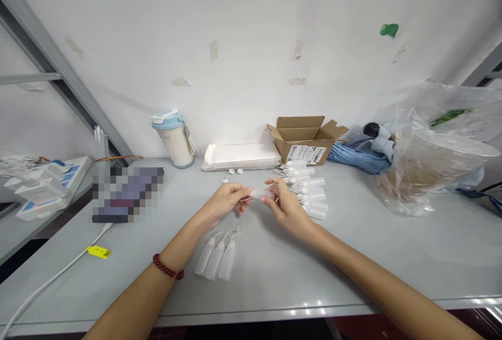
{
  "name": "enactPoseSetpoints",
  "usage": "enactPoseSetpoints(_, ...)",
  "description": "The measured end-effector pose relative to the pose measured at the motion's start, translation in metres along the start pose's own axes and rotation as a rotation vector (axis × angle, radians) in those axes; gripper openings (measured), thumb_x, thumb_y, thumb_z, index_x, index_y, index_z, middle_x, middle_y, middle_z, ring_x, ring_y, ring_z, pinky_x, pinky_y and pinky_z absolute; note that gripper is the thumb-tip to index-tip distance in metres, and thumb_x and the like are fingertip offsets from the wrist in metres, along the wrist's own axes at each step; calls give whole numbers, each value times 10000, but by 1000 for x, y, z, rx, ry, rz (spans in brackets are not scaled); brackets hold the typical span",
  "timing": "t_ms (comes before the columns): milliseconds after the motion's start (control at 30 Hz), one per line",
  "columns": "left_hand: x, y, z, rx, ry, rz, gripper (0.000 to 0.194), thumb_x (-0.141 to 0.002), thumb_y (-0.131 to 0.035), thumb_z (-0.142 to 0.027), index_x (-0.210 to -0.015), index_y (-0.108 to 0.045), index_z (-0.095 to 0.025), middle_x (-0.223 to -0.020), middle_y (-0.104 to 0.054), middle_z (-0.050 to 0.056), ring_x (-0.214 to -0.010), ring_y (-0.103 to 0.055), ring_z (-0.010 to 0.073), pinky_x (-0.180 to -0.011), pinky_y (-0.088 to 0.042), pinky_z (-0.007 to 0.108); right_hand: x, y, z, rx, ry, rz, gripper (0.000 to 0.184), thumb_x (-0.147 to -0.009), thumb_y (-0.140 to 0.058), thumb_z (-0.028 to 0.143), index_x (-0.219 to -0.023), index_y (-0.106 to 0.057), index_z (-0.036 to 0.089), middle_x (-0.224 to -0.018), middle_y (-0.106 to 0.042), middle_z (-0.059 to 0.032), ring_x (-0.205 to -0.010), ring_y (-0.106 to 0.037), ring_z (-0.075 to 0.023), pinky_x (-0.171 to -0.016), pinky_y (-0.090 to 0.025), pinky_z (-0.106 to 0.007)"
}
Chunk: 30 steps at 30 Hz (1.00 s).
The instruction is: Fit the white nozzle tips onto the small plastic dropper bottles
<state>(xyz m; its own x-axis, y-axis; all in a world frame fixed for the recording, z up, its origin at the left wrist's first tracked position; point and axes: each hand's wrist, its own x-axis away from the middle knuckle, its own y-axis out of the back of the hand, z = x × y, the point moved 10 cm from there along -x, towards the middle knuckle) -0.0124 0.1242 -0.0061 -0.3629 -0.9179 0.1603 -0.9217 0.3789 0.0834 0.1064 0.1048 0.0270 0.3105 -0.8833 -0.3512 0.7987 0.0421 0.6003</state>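
A small translucent plastic bottle [263, 194] lies sideways between my two hands, above the middle of the table. My left hand [229, 199] pinches its neck end, where a thin white cord or tube shows at the fingers. The other end is gripped by the fingertips of my right hand [285, 205]. Three similar bottles [215, 260] with thin curved white tails lie in front of my left hand. Beyond my right hand, several more bottles [311, 193] are laid in a row, partly hidden by it. Two small white caps [236, 171] sit farther back.
An open cardboard box [304, 133] and a stack of flat white packets [243, 156] stand by the wall. A tumbler [175, 141] is at back left, near a blurred-out device [131, 196] with a white cable [63, 272]. A plastic-bagged container [435, 157] and blue umbrella [358, 158] occupy the right.
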Motion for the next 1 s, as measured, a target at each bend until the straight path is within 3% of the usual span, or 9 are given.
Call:
enactPoseSetpoints(200, 1, -1, -2, 67, 9, 0, 334, -736, -638, -435, -641, -581, -120, -599, -546, 3, -515, -492, 98, -517, -393, 240, 2, 3, 10, 200, 176, -63, 212, -899, -412, 257, -1020, -547, 146, -842, -633, -116, -714, -575, -212, -650, -411, -320)
enactPoseSetpoints(400, 3, -1, -11, 103, -76, 6, 262, -698, -700, -368, -746, -651, -115, -685, -587, 24, -639, -527, 124, -576, -432, 241, 1, 7, 12, 129, 109, -39, 220, -910, -412, 264, -867, -599, 154, -628, -587, -34, -571, -529, -159, -572, -384, -270)
enactPoseSetpoints(567, 0, -4, 3, 97, 40, 16, 412, -773, -589, -503, -690, -636, -103, -645, -582, 43, -560, -524, 124, -506, -406, 245, 2, 6, 14, 176, 157, -71, 229, -912, -411, 272, -962, -600, 153, -673, -603, -50, -595, -540, -170, -582, -397, -278)
enactPoseSetpoints(733, 1, -4, 5, 99, 39, 35, 384, -750, -626, -476, -646, -624, -107, -605, -573, 27, -523, -505, 107, -533, -409, 254, 4, 4, 15, 224, 209, -85, 259, -919, -390, 293, -996, -594, 153, -752, -633, -90, -647, -567, -195, -597, -412, -298)
enactPoseSetpoints(1000, 5, -3, -16, 5, -108, 22, 288, -686, -700, -395, -754, -670, -117, -711, -628, 36, -622, -547, 128, -671, -464, 283, 0, 8, 9, 83, 42, -20, 245, -908, -424, 281, -804, -612, 164, -606, -583, -18, -529, -493, -140, -543, -356, -261)
